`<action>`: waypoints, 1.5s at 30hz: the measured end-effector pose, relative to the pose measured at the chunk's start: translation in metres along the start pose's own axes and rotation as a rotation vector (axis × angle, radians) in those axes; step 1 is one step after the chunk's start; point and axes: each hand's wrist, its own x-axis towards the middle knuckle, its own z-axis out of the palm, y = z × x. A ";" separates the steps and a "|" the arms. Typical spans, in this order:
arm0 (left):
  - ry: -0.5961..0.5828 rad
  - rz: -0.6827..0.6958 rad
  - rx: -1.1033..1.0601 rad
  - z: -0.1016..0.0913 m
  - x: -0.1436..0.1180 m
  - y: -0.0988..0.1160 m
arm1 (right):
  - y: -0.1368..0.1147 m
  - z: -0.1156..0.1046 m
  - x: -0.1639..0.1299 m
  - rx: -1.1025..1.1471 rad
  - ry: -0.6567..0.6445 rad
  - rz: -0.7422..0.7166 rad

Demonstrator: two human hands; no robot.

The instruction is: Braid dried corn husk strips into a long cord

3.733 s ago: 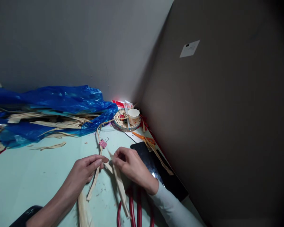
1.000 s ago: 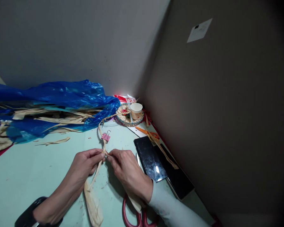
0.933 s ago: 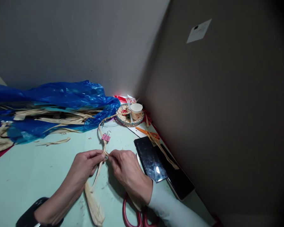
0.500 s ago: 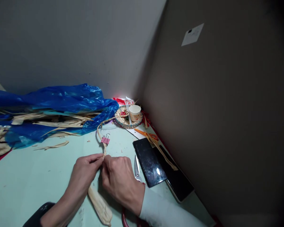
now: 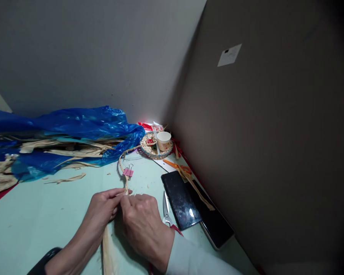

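Both grips (image 5: 124, 196) on braided strip (image 5: 125, 183)

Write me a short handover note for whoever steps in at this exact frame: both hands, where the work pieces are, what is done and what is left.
Left hand: pinches the braided straw cord at its near end.
Right hand: closed on the same spot, fingertips against the left hand's.
Things: the cord curves away across the table toward the small woven tray with the paper cup; a pink binder clip grips it midway. Loose husk strips trail below the hands. Scissors lie right of the right hand, beside the phone.
Done: a length is braided and clipped.
Left: the loose strips below are not yet worked in.
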 end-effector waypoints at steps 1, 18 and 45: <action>-0.004 -0.010 -0.014 0.000 0.000 0.000 | -0.001 0.003 0.000 -0.015 0.019 -0.023; -0.127 -0.024 -0.124 -0.004 -0.007 0.001 | 0.029 -0.021 0.010 0.470 0.070 0.287; 0.024 0.243 0.341 -0.010 -0.018 0.000 | 0.023 0.014 0.013 1.022 0.116 0.377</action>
